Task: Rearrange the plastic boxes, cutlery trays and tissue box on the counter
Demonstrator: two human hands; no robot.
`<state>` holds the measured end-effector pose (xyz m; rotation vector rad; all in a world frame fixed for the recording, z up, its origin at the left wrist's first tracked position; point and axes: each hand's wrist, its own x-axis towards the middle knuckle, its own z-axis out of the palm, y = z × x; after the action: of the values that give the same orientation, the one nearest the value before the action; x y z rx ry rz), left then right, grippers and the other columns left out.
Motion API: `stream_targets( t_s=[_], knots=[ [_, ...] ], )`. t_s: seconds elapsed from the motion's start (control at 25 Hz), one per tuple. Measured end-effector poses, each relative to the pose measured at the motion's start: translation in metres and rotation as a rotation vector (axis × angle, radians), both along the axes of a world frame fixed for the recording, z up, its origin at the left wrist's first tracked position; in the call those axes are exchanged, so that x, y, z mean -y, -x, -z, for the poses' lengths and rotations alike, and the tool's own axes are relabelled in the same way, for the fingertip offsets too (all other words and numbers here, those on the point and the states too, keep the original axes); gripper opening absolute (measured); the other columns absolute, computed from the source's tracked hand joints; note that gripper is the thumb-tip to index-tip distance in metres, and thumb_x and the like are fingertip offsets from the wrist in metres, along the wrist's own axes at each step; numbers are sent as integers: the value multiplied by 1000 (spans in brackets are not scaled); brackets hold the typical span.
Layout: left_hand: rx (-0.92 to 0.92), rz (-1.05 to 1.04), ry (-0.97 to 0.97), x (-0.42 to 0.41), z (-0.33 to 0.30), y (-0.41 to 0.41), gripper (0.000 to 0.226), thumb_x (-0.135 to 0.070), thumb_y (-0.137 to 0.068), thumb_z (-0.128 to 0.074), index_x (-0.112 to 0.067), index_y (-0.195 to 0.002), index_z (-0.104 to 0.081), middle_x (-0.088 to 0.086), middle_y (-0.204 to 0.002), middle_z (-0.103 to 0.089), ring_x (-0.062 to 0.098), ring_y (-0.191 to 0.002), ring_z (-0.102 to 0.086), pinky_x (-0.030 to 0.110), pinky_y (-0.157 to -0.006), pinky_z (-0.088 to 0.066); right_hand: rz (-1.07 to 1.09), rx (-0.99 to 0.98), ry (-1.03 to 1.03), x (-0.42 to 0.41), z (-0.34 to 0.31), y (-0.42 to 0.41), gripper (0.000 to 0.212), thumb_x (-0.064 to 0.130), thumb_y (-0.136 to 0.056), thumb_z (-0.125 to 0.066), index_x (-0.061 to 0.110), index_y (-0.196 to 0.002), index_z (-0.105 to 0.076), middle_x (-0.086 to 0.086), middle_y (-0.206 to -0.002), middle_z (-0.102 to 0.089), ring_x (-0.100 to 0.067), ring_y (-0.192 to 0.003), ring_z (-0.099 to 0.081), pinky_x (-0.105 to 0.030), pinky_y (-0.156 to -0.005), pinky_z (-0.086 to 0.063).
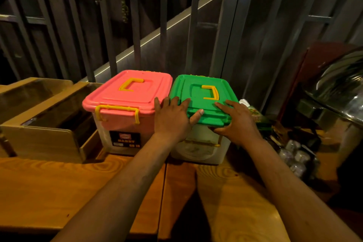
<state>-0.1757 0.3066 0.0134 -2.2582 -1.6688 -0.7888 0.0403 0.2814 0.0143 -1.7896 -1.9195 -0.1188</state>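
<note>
Two clear plastic boxes are set side by side, touching, at the back of the wooden counter (59,179): the pink-lidded box with yellow clasps (125,104) and, to its right, the green-lidded box with a yellow handle (204,94). This pairing appears done or nearly so.

The green lid's near edge is held from both sides: the left hand (172,118) is laid flat with fingers spread, and the right hand (235,122) grips the right corner.

Left of the pink-lidded box stand open wooden trays (45,124), seemingly still to be placed. No tissue box can be identified.

Right of the green-lidded box, dark clutter and a shiny metal dome (337,84) crowd in. Open room is left only on the counter in front of the boxes.
</note>
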Motion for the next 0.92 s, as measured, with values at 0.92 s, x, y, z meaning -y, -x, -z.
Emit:
stream_targets(
  t_s=[0.92],
  knots=[
    [51, 134, 45, 69, 21, -28, 67, -52, -91, -44, -23, -150, -30, 21, -158, -24, 43, -145, -16, 57, -115, -14, 148, 94, 85, 86, 15, 16, 96, 60, -80, -59, 39, -151, 3, -1, -164, -1, -31, -147, -14, -55, -107, -38]
  ],
)
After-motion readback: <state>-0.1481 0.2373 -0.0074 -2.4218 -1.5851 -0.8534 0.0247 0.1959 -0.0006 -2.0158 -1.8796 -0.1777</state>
